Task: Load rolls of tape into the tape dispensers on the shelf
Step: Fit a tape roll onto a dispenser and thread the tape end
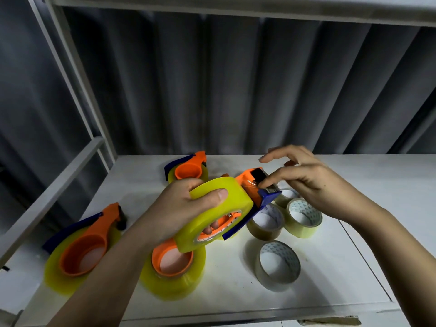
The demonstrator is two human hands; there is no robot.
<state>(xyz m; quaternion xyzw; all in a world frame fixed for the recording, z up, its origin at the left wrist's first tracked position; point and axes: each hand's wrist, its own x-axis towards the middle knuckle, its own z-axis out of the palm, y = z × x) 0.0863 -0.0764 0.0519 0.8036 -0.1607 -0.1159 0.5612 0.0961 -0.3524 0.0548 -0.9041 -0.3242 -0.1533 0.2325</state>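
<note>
My left hand [179,208] grips a yellow tape roll [219,213] that sits in an orange and blue dispenser [250,185], held tilted above the white shelf [354,267]. My right hand [306,182] pinches the tape end at the dispenser's blue cutter head [269,192]. Three more orange dispensers holding yellow rolls lie on the shelf: one at the left [80,253], one under my left wrist [174,267], one at the back [188,169].
Loose rolls lie on the shelf to the right: a brownish roll [265,223], a pale yellow roll [303,217], another partly hidden behind it [283,197], and a clear roll [277,265]. White frame posts [70,79] rise at the left. A grey curtain hangs behind.
</note>
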